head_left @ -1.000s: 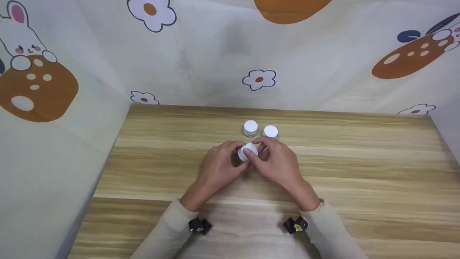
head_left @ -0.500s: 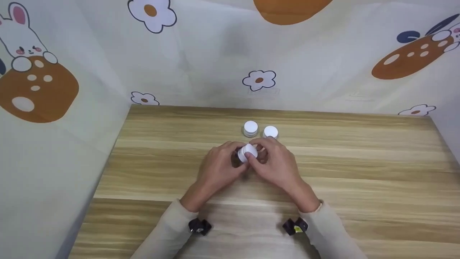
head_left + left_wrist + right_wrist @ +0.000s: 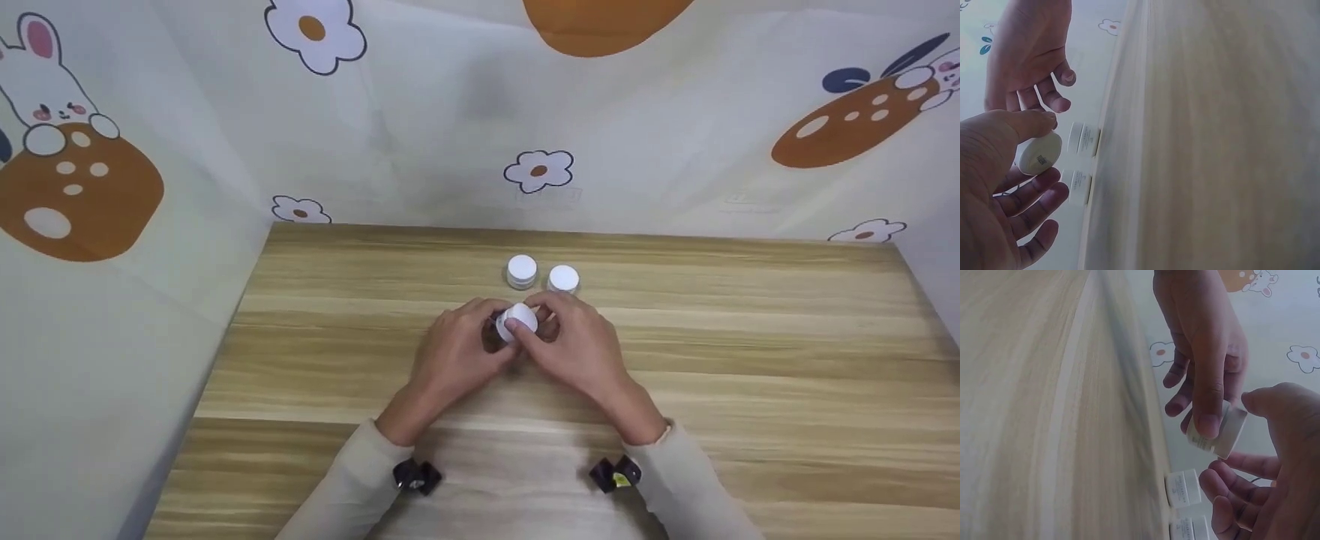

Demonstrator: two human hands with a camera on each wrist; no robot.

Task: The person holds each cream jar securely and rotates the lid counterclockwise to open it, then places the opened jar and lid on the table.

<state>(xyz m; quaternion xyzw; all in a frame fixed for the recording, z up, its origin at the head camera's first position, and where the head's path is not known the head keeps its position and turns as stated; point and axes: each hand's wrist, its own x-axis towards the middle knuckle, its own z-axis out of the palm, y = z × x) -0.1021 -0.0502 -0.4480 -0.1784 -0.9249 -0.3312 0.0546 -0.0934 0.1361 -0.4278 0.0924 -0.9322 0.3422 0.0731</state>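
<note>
A small white cosmetic jar (image 3: 523, 315) with a white lid is held tilted above the table, between both hands. My left hand (image 3: 454, 349) grips the jar's body; its thumb lies along the side in the right wrist view. The right hand (image 3: 581, 345) has thumb and index finger at opposite edges of the lid (image 3: 1234, 431), the thumb overlapping the lid in the head view. Small print marks the jar's base (image 3: 1040, 158) in the left wrist view. Beyond the hands, two similar lidded jars stand upright, one on the left (image 3: 522, 271) and one on the right (image 3: 563, 278).
The wood-grain table (image 3: 750, 360) meets a pale patterned cloth (image 3: 420, 135) along its back edge, with cloth at the sides too. Dark wrist cameras sit at the left cuff (image 3: 416, 475) and the right cuff (image 3: 616, 474).
The right thumb and index finger have shifted slightly around the lid, while the left hand keeps its grip on the jar. The two standing jars stay put; the head view has tilted slightly.
</note>
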